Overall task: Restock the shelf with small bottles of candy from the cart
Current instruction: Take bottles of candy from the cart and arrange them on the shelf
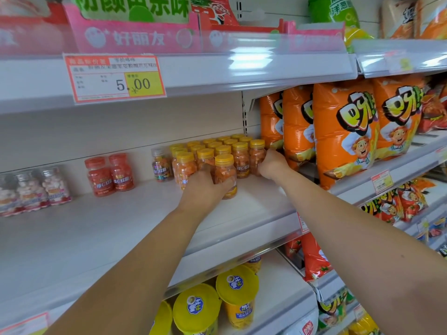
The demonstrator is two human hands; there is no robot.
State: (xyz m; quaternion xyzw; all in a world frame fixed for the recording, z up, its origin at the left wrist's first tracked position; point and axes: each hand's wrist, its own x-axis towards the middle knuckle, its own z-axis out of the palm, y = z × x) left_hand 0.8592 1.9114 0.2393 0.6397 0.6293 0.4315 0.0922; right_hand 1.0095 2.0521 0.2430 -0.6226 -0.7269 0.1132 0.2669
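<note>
Left hand grips front bottle; right hand curled against end bottle (grip unclear).

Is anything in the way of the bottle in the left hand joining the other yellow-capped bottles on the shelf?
Nothing visible. The left hand grips the bottle right at the front of the yellow-capped group; the right hand sits at the group's right end, not in between.
</note>
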